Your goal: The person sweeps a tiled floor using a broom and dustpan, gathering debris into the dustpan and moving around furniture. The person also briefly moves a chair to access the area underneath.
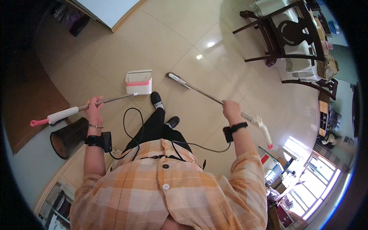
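Observation:
My left hand (pixel 93 110) grips the metal handle of a white dustpan (pixel 139 76) with a pink strip and comb-like teeth. The pan rests on the tiled floor, just ahead of my shoe. Its handle ends in a white sleeve and a pink hanging loop to the left. In my right hand (pixel 231 111) is the metal pole of a broom (pixel 178 79). The broom's dark bristles touch or nearly touch the tiles to the right of the dustpan, with a gap between the two heads. Its pale grip end with a red tip extends past my right wrist.
Dark wooden chairs (pixel 299 34) stand by a cloth-covered table (pixel 302 69) at the upper right. A black bin (pixel 67 141) and a brown mat (pixel 34 106) are at the left. A white-topped furniture piece (pixel 107 10) juts in above. Cables (pixel 211 146) hang from my wrist devices.

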The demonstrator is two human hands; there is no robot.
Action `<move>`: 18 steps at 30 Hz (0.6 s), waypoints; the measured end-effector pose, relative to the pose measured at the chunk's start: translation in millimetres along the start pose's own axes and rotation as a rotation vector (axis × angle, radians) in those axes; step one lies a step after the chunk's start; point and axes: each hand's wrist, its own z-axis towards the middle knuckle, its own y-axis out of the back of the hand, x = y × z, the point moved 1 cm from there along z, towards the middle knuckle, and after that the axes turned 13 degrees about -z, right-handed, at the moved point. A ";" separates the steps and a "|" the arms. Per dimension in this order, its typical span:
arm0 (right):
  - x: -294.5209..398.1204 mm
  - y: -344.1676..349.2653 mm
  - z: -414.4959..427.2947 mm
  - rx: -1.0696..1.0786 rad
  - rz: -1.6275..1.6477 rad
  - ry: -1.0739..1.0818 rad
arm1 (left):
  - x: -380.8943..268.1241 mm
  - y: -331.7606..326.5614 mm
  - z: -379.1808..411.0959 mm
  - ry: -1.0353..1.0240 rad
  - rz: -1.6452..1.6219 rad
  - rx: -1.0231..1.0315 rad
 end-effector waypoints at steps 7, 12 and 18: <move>17.6 27.9 -60.9 0.306 0.158 -0.029 | -11.8 -0.5 30.9 0.015 -0.054 -0.085; 41.0 -16.8 -50.9 0.510 0.195 0.006 | -22.0 -11.1 43.9 -0.002 0.007 -0.078; 27.7 -20.1 -15.8 0.413 0.141 -0.107 | -23.3 4.4 69.4 -0.005 0.030 -0.082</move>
